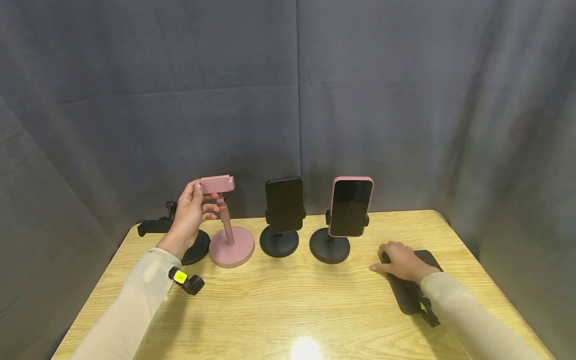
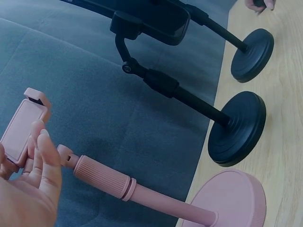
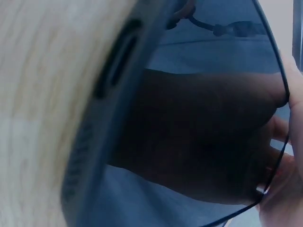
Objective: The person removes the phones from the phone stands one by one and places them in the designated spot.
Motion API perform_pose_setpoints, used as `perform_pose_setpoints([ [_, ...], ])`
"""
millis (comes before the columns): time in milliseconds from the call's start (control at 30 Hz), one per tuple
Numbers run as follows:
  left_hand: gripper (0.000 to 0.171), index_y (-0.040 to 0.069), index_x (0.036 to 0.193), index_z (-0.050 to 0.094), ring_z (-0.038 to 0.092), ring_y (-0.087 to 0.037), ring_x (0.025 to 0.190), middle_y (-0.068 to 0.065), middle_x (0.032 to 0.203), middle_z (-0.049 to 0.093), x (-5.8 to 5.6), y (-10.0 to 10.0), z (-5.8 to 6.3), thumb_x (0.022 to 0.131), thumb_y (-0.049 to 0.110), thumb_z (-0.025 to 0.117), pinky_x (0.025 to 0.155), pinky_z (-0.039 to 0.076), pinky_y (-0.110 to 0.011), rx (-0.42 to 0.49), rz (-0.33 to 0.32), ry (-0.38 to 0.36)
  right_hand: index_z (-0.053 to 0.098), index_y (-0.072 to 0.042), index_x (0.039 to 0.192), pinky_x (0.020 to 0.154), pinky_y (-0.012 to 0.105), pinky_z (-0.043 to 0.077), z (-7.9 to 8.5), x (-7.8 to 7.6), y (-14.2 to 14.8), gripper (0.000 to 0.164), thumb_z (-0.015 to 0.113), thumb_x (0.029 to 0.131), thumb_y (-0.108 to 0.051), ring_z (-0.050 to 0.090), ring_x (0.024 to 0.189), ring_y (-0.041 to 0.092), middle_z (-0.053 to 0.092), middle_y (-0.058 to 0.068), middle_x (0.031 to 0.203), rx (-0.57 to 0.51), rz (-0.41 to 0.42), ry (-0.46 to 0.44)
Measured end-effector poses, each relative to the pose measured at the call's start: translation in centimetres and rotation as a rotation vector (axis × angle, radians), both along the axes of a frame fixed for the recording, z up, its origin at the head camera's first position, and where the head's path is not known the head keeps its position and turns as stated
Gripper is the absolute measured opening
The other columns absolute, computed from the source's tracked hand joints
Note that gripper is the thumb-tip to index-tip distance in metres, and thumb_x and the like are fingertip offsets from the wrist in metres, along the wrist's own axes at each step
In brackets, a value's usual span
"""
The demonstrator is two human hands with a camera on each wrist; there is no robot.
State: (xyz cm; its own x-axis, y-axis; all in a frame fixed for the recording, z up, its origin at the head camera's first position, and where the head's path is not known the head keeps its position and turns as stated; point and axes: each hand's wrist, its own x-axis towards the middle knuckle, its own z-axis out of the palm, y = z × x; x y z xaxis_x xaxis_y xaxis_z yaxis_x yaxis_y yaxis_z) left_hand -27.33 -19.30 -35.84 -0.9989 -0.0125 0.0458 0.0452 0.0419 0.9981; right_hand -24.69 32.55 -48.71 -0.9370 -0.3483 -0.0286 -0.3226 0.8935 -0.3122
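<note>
Far left: black phone stand (image 1: 196, 252), half behind my arm, its clamp by the table's back-left corner.

Next, left of center: pink phone stand (image 1: 228, 227), upright. My left hand (image 1: 189, 215) pinches its pink clamp (image 1: 217, 184), thumb in front, fingers behind and below. No phone in it.

Middle: two more black stands, each loaded: black phone (image 1: 284, 205), then pink-edged phone (image 1: 352, 207).

Right: my right hand (image 1: 402, 262) grips the far end of the loose phone (image 1: 405, 295), fingers curled over its edge. Can't tell if it's lifted at all.

Step in hand, my read: steady the clamp, pick up the phone. Next move probably calls for raising it clear of the wood, then carrying it left past both loaded stands without clipping them.

Edges: curtain (image 1: 252, 50) right behind the stands, tight. Phone sits near the table's (image 1: 270, 310) right edge. Best room: lower middle, in front of the bases.
</note>
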Motion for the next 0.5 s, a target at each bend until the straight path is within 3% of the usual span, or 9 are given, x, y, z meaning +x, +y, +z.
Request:
perform_pose_setpoints([
  [267, 0.055, 0.015, 0.155, 0.025, 0.062, -0.002, 0.075, 0.004, 0.11, 0.054, 0.13, -0.14, -0.32, 0.109, 0.044, 0.026, 0.067, 0.055, -0.018, -0.014, 0.036, -0.014, 0.059, -0.011, 0.094, 0.07, 0.036, 0.034, -0.52, 0.05, -0.43, 0.04, 0.074, 0.089, -0.047, 0.044, 0.077, 0.017, 0.053, 0.0, 0.085, 0.016, 0.0, 0.031],
  [500, 0.053, 0.016, 0.153, 0.027, 0.062, -0.001, 0.075, 0.004, 0.111, 0.053, 0.27, -0.14, -0.25, 0.109, 0.045, 0.026, 0.068, 0.055, -0.018, -0.001, 0.028, -0.007, 0.059, -0.011, 0.093, 0.071, 0.035, 0.032, -0.57, 0.19, -0.53, 0.038, 0.073, 0.09, -0.047, 0.042, 0.078, 0.018, 0.051, 0.0, 0.086, 0.009, -0.012, 0.047],
])
